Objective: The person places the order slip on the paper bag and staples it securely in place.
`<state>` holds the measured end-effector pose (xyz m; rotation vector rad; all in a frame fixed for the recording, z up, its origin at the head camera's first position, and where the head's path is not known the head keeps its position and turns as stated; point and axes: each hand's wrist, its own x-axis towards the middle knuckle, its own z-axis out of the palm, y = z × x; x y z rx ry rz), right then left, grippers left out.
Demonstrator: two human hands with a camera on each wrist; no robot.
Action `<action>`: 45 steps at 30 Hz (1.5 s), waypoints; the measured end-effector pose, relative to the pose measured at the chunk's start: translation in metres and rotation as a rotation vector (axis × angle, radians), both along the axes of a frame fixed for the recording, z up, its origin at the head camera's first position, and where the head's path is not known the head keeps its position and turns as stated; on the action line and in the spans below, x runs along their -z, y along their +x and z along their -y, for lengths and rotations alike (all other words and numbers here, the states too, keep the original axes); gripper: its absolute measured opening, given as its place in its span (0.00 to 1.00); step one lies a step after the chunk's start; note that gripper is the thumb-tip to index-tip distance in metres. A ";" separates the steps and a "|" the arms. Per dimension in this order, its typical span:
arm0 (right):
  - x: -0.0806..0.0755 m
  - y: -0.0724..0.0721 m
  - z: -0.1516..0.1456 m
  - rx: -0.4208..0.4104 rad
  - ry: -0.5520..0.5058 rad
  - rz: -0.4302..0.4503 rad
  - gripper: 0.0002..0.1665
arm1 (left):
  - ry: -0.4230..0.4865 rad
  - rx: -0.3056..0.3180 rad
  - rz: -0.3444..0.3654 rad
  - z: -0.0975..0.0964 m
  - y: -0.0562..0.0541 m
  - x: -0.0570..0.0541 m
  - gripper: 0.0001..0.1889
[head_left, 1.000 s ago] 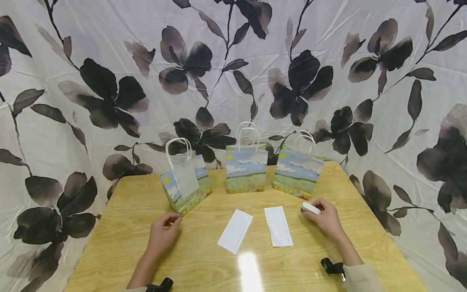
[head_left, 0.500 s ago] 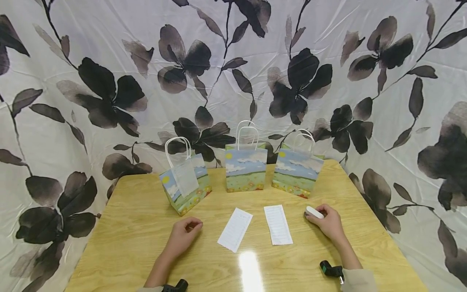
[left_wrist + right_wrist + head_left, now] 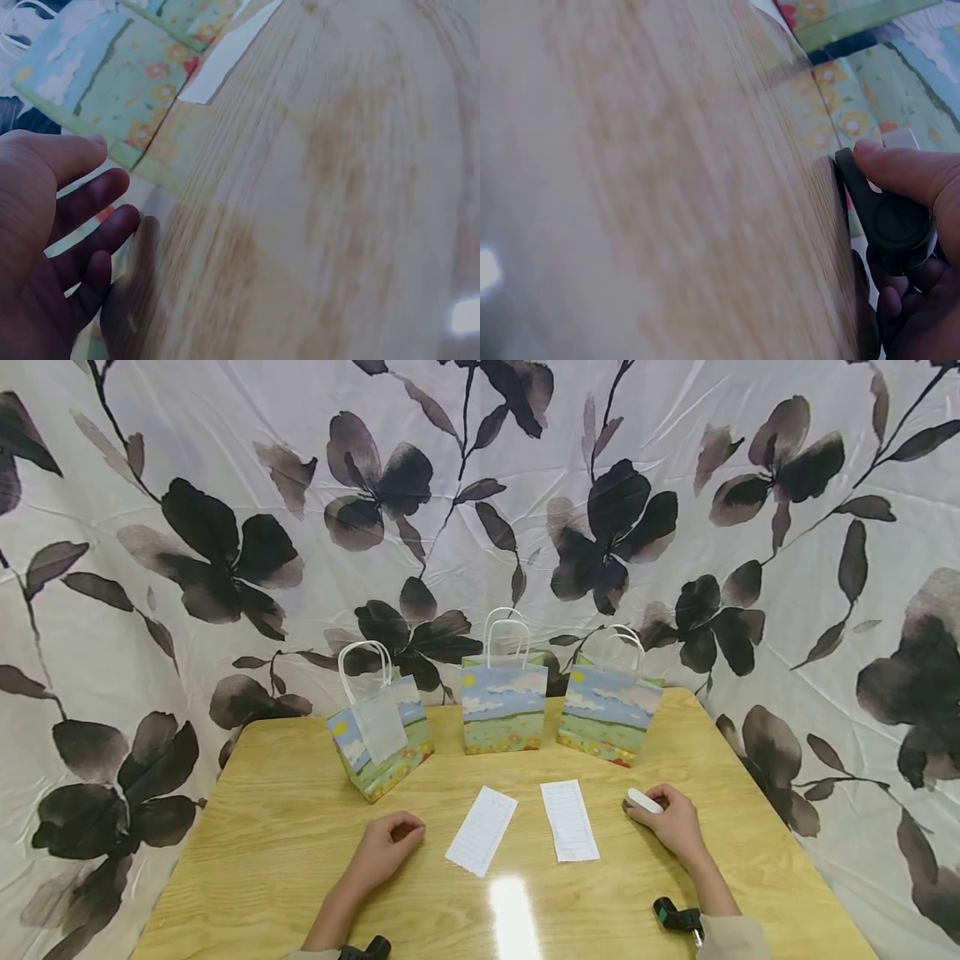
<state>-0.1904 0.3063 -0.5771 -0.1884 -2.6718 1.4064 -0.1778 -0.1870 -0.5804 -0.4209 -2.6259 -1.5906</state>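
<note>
My left hand (image 3: 384,850) hovers low over the table left of the paper slips, fingers loosely bent and holding nothing; the left wrist view shows the fingers (image 3: 97,232) apart. With thumb and fingers my right hand (image 3: 677,824) grips a small white-and-black stapler (image 3: 643,801), whose dark underside (image 3: 896,221) shows in the right wrist view. Between the hands lie two printed paper slips, one tilted (image 3: 482,831) and one nearly straight (image 3: 570,821). Behind stand three picture gift bags: a left bag (image 3: 397,772) with a slip (image 3: 381,727) on its front, a middle bag (image 3: 502,714), and a right bag (image 3: 609,714).
The bags have upright white handles (image 3: 363,647) and stand along the back of the wooden table (image 3: 247,827). A floral cloth (image 3: 480,552) hangs behind and at both sides. Each wrist wears a black camera mount (image 3: 677,915).
My left hand has moved right and slightly nearer me, away from the left bag. My right hand with the stapler has shifted slightly nearer me. The bags and slips stay in place.
</note>
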 end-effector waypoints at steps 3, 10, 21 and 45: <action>0.000 -0.001 0.000 -0.005 0.006 0.008 0.22 | -0.019 0.002 -0.013 -0.001 -0.003 0.000 0.03; -0.002 0.001 0.001 -0.024 0.007 0.031 0.25 | -0.082 0.063 0.006 -0.009 -0.008 -0.007 0.04; -0.008 0.000 0.011 0.044 -0.066 -0.022 0.30 | -0.154 0.176 0.075 -0.027 -0.020 -0.016 0.07; -0.034 0.003 0.082 0.056 -0.308 -0.336 0.09 | -0.268 0.368 0.093 -0.079 -0.107 -0.018 0.16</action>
